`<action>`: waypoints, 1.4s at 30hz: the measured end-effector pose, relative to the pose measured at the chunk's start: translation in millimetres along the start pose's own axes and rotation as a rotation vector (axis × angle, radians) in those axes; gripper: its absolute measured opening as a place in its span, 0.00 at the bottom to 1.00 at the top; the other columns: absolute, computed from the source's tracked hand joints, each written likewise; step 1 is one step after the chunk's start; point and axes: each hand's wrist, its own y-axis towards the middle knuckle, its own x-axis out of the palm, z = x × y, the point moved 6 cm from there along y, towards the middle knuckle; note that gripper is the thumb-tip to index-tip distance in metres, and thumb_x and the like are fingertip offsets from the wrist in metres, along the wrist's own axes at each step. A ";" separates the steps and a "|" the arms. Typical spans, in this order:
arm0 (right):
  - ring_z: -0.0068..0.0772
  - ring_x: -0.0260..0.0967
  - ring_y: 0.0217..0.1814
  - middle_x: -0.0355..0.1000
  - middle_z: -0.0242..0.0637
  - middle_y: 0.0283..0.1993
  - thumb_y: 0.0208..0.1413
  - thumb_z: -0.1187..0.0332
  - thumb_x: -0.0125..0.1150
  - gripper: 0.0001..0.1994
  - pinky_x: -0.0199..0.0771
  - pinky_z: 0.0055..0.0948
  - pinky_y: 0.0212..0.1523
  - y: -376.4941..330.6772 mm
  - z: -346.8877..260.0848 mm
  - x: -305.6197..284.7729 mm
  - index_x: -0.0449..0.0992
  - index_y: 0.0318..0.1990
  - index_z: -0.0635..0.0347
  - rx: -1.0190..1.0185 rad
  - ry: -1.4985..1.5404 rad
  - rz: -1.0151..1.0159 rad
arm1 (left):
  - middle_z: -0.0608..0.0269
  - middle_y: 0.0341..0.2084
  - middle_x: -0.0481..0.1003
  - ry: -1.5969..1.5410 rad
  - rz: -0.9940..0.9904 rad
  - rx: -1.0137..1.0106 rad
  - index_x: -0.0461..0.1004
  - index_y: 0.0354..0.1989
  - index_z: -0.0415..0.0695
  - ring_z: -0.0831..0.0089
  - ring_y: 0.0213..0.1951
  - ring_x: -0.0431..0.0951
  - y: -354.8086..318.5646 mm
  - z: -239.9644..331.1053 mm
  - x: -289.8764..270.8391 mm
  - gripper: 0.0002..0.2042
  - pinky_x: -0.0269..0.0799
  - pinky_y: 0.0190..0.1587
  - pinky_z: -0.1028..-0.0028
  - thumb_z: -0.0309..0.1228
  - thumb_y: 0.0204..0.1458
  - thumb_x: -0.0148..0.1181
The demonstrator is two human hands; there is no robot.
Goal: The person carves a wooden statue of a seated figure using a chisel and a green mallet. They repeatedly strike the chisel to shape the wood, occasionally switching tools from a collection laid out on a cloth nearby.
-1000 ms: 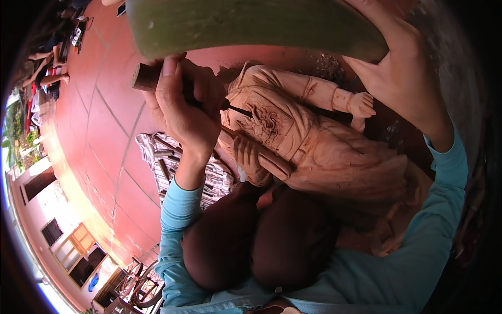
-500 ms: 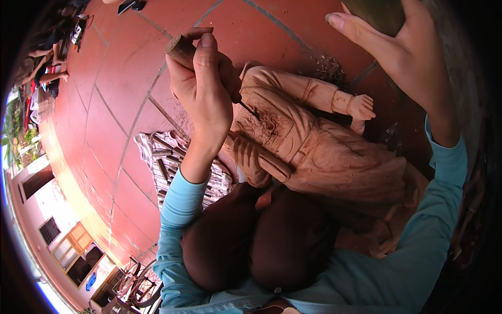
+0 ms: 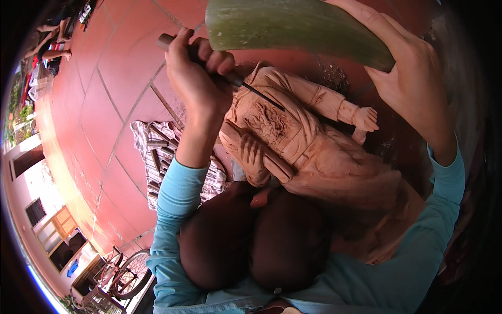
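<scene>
My left hand (image 3: 196, 78) is closed around the handle of a carving chisel (image 3: 264, 98). Its thin dark shaft slants down to the right, the tip over the chest of a carved wooden figure (image 3: 334, 157). Whether the tip touches the wood I cannot tell. High on the right, my right hand (image 3: 410, 68) grips one end of a thick, smooth green club-like piece (image 3: 293, 29), likely a mallet. It stretches leftward above the figure, its far end near my left hand. The figure lies on its back in carved robes, one hand holding a flat piece against its body.
Several chisels with wooden handles lie on a striped cloth (image 3: 149, 157) left of my knees. Wood shavings (image 3: 334, 77) are heaped beyond the figure's arm. A bicycle (image 3: 130, 275) stands at lower left on the red tiled floor. Other people (image 3: 55, 52) sit at far upper left.
The green piece has swung into view, now lying across the top toward my left hand. The chisel has tilted flatter, and more of its shaft shows.
</scene>
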 end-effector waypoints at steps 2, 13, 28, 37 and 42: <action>0.36 0.74 0.48 0.73 0.43 0.47 0.49 0.80 0.60 0.28 0.73 0.29 0.45 -17.4 9.7 10.6 0.64 0.60 0.57 0.176 0.250 -0.044 | 0.71 0.20 0.58 -0.177 0.109 0.045 0.63 0.39 0.44 0.81 0.18 0.55 27.1 42.1 -44.7 0.05 0.57 0.21 0.79 0.28 0.56 0.47; 0.29 0.67 0.48 0.71 0.41 0.46 0.50 0.77 0.61 0.26 0.65 0.26 0.51 -164.2 3.0 71.8 0.62 0.58 0.68 0.855 0.758 -0.540 | 0.66 0.29 0.68 1.043 0.688 -0.145 0.63 0.59 0.39 0.79 0.28 0.69 -188.6 178.8 -293.4 0.21 0.68 0.33 0.80 0.24 0.56 0.51; 0.19 0.62 0.26 0.66 0.31 0.29 0.52 0.74 0.61 0.13 0.65 0.20 0.29 -189.0 2.1 89.5 0.68 0.44 0.66 0.889 0.707 -0.568 | 0.50 0.25 0.69 1.698 0.679 -0.221 0.69 0.52 0.48 0.59 0.35 0.71 -259.7 91.6 -404.7 0.18 0.68 0.41 0.64 0.35 0.52 0.59; 0.20 0.61 0.23 0.66 0.32 0.27 0.52 0.73 0.61 0.12 0.62 0.20 0.27 -199.2 9.9 94.3 0.67 0.42 0.66 0.958 0.785 -0.504 | 0.48 0.37 0.75 1.847 0.909 -0.573 0.71 0.38 0.40 0.52 0.43 0.75 -307.6 110.0 -482.4 0.11 0.69 0.47 0.60 0.31 0.47 0.55; 0.19 0.60 0.24 0.65 0.31 0.27 0.53 0.74 0.60 0.18 0.62 0.20 0.27 -196.5 4.2 94.5 0.66 0.50 0.68 0.972 0.814 -0.501 | 0.42 0.39 0.73 1.866 0.940 -0.596 0.72 0.39 0.40 0.47 0.44 0.74 -353.9 101.8 -491.8 0.14 0.69 0.49 0.59 0.34 0.46 0.57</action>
